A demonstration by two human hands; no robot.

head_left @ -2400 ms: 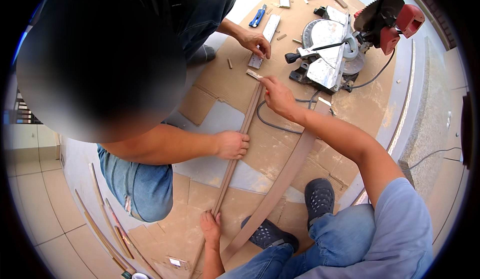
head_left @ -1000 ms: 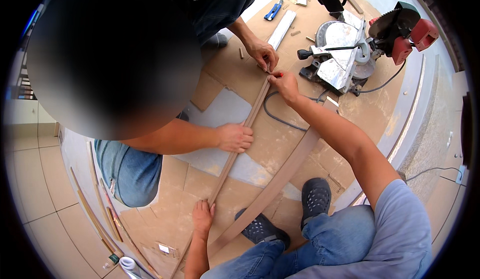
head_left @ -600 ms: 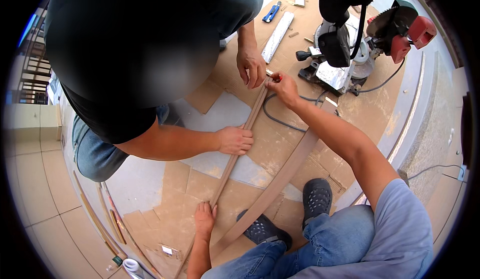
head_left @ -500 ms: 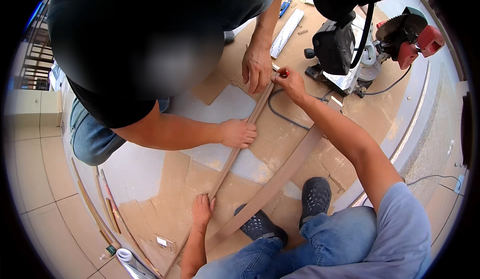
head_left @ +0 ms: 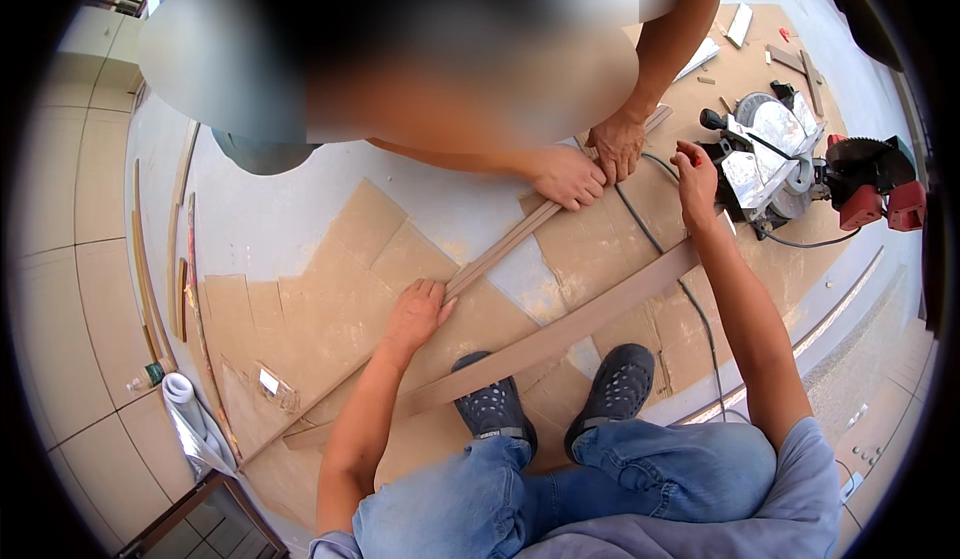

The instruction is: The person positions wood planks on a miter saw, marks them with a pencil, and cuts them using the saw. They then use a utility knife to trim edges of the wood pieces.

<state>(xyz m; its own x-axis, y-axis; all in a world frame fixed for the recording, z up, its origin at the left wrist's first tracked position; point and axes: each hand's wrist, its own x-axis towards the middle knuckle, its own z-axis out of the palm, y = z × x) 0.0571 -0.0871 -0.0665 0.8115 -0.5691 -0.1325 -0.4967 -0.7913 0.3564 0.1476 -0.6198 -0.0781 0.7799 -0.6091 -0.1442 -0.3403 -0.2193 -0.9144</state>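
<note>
A long, thin brown wood strip (head_left: 505, 244) with grooves runs diagonally across the cardboard. My left hand (head_left: 418, 316) grips it around its middle, fingers over the edge. Farther up, a co-worker's two hands (head_left: 568, 179) press on the same strip close to its far end. My right hand (head_left: 694, 181) is raised beside that end, apart from the strip, its fingers pinched around a small red item too hidden to name. A wider brown board (head_left: 560, 337) lies below, crossing in front of my shoes and reaching under my right forearm.
A miter saw (head_left: 785, 164) with its blade (head_left: 868, 164) stands at the right, its black cable (head_left: 640, 221) trailing over the cardboard (head_left: 330, 279). Wood offcuts (head_left: 790, 61) lie behind it. Narrow strips (head_left: 190, 289) and a silvery roll (head_left: 190, 414) are at the left.
My right hand has come away from the strip's far end toward the saw. The co-worker's hands are now close together on the strip. The view has shifted.
</note>
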